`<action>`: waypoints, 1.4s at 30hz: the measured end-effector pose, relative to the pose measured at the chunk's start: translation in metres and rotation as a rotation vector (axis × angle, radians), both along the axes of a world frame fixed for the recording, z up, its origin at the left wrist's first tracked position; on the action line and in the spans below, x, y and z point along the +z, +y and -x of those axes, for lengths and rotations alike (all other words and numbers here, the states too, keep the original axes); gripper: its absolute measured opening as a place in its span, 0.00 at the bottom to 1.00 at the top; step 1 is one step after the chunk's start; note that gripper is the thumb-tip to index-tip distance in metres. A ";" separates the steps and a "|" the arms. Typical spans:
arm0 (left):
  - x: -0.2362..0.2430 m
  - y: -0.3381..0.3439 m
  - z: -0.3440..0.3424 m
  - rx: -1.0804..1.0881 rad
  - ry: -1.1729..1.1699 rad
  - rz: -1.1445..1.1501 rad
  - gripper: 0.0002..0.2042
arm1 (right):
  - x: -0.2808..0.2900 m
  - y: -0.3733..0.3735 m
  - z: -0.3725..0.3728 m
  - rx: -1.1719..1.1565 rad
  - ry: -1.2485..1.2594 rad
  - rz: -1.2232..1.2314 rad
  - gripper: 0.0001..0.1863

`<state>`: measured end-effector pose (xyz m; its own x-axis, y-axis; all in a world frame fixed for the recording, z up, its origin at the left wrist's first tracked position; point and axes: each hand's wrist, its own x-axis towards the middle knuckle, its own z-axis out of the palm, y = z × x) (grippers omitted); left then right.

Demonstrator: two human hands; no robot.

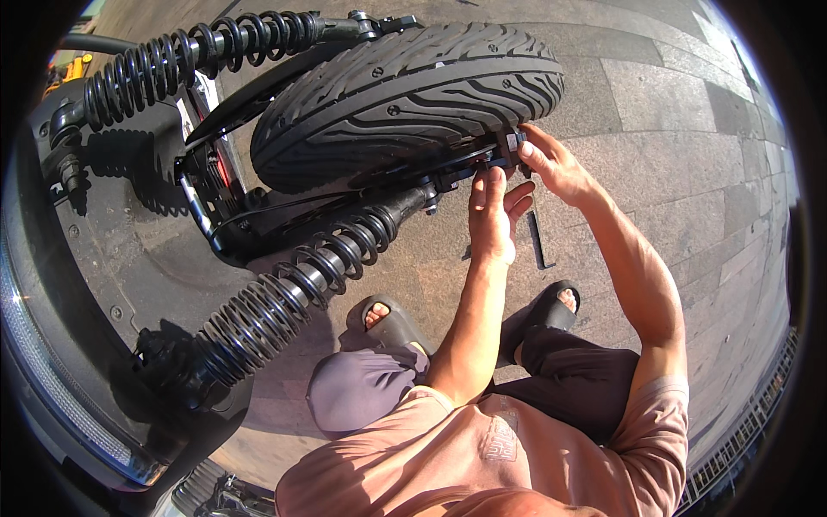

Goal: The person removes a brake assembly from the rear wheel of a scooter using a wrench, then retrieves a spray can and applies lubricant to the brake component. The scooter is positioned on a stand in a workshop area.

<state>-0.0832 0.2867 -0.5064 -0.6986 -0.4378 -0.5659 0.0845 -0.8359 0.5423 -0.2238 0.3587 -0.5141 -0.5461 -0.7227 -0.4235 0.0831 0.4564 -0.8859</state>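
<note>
Sitting beside the lower right edge of the tyre (413,108), the black brake block (510,145) was right of the upper middle of the frame. The right hand (558,172) reached in from the right, its thumb against the block's outer end and its other fingers curled behind, bent nearly closed around it; how firmly they gripped could not be told. The left hand (493,226) came up from below, thumb raised, fingers loosely bent and a little apart. The block lay just above their tips, but whether they touched it or held some small part was hidden.

The likeliest trouble was a slip: with the weight mostly on the right thumb, the block could have twisted or dropped toward the paving (646,129). Fingertips working so close between block and tyre could have been pinched had the wheel turned.

Farther out, a black bent key (539,241) lay on the ground below the hands, above a sandal (556,308). A coil spring (301,284) slanted through the lower left of centre, and another spring (202,56) crossed the upper left.
</note>
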 end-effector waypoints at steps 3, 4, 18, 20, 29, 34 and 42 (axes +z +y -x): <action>-0.002 0.000 -0.001 -0.005 0.007 0.008 0.30 | 0.000 -0.004 -0.001 0.042 -0.053 0.075 0.47; -0.002 0.000 -0.001 -0.010 0.013 0.014 0.30 | 0.000 -0.005 -0.002 0.045 -0.094 0.105 0.46; 0.000 -0.002 0.002 0.019 -0.022 0.003 0.31 | 0.019 -0.023 -0.009 -0.044 -0.130 0.044 0.42; 0.001 -0.003 0.002 0.008 -0.047 0.014 0.33 | 0.022 -0.025 -0.011 -0.062 -0.173 0.049 0.41; -0.010 -0.005 0.000 0.046 -0.068 0.036 0.33 | 0.014 -0.024 -0.013 -0.122 -0.250 0.110 0.42; -0.015 -0.007 -0.001 0.056 -0.049 0.044 0.32 | 0.011 -0.024 -0.015 -0.153 -0.244 0.139 0.42; -0.017 -0.009 -0.002 0.083 -0.031 0.023 0.31 | 0.016 -0.027 -0.017 -0.141 -0.174 0.059 0.41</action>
<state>-0.0811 0.2777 -0.5237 -0.6419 -0.5061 -0.5760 0.1356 -0.8143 0.5644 -0.2073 0.3320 -0.4980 -0.5656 -0.6709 -0.4795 0.2960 0.3775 -0.8774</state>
